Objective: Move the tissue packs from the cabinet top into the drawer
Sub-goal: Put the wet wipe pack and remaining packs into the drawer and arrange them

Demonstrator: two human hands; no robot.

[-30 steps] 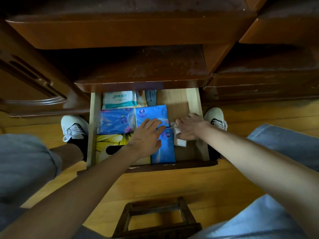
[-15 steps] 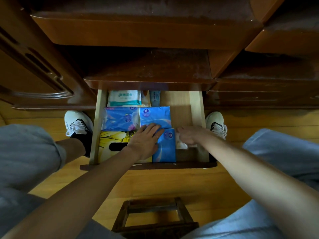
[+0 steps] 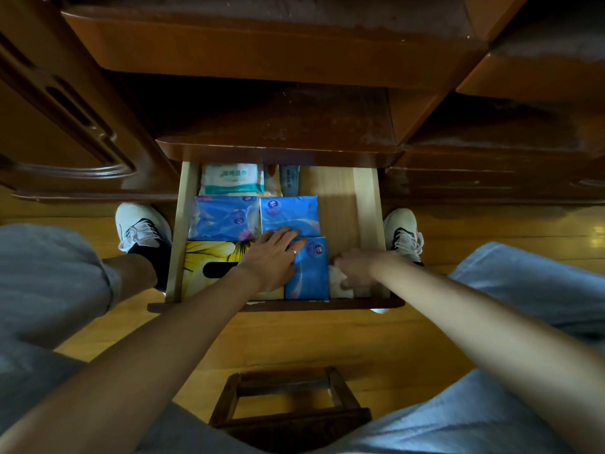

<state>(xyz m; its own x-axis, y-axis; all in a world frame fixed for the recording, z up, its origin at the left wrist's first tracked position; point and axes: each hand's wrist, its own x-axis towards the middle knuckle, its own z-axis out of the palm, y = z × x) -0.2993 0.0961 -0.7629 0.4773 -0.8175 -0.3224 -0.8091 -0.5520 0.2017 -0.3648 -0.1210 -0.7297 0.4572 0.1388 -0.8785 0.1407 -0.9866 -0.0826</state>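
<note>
Head view, both our hands are down inside the open drawer [image 3: 368,224]. Left hand [image 3: 273,257] lies flat, fingers straight and spread, palm over the seam between the yellow flower box [image 3: 212,260] and the front blue pack [image 3: 309,271], fingertips reaching onto the rear right blue pack [image 3: 289,213]; it presses, it grips nothing. Right hand [image 3: 355,268] sits just beside the front blue pack on its right side, fingers curled round a small white pack [image 3: 340,285] wedged at the drawer's front right corner; most of that pack is hidden under the hand, so how firm the hold is we cannot tell. Key relation: the white pack lies directly under the right hand, between the front blue pack and the right drawer wall, and the right hand is clearly the nearer one. The front blue pack's long axis runs front to back; we judge the slot beside it runs the same way, so the white pack likely needs to go in lengthwise. Further out, a third blue pack [image 3: 226,217] fills the rear left, with a white wipes pack [image 3: 232,178] behind it under the cabinet top [image 3: 278,122]. Bare drawer floor shows at rear right. No packs visible on the cabinet top; we'd call the task nearly done.
</note>
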